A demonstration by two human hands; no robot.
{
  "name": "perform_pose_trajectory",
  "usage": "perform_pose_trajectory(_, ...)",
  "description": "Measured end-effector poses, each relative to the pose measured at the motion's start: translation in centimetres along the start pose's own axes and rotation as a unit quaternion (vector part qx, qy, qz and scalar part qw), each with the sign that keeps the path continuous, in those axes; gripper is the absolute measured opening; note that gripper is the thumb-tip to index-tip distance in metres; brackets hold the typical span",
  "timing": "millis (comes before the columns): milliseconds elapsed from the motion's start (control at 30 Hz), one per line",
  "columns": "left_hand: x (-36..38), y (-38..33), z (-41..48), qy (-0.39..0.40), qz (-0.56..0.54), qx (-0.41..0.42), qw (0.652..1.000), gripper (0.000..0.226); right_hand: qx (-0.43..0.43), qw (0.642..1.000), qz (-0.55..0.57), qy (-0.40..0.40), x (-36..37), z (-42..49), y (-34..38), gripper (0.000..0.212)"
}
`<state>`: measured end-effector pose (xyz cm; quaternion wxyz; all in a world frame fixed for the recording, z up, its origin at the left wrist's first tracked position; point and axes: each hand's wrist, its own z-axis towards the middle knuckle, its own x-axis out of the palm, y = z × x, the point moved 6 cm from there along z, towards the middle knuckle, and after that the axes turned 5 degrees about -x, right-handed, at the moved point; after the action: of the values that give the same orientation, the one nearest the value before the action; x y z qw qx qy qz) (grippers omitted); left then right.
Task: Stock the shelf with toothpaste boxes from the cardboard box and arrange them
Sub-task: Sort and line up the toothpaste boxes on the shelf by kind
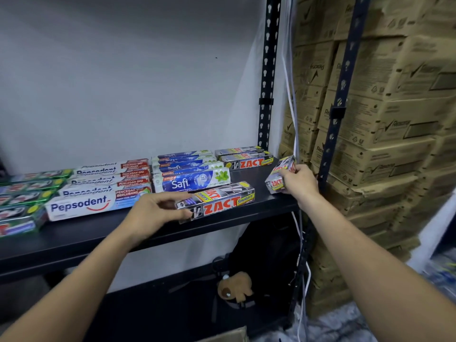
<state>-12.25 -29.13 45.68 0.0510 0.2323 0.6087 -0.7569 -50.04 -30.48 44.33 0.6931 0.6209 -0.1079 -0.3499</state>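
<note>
The left hand [150, 213] is pinching a Zact box [217, 202] overhanging the shelf [271, 206] edge and risking a fall, while the right hand [299, 181] is clutching loose boxes [280, 177].

head-worn view, facing forward and down, close to shelf [246, 213]

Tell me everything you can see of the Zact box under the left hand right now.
The Zact box is a long, glossy silver and black carton with red ZACT lettering and a yellow Smokers tag. It lies flat near the front edge of the black shelf, slightly askew, in front of the Safi boxes. The left hand pinches its left end; its right end is free.
</note>
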Motion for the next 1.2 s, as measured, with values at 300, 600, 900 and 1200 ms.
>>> perform_pose_trajectory(300, -2.3, 1.1, -0.4, -0.017, -0.019, -0.037, 0.999, 0.043, -0.163, 0.944, -0.283, 0.046, 3.1, -2.2, 3.0, 0.039)
perform_pose_trajectory(600, -2.2, 1.0, 0.2, -0.016, -0.042, -0.046, 0.998, 0.043, -0.199, 0.904, -0.365, 0.099, 6.0, 0.1, 2.1, 0.054)
perform_pose_trajectory(900, -1.7, 0.6, 0.4, -0.023, -0.026, -0.041, 0.999, 0.042, -0.227, 0.884, -0.398, 0.094, 9.1, 1.6, 2.6, 0.054)
perform_pose_trajectory(1200, -1.0, 0.3, 1.2, -0.029, -0.029, -0.039, 0.998, 0.043, -0.244, 0.875, -0.407, 0.095, 9.9, 2.2, 2.7, 0.054)
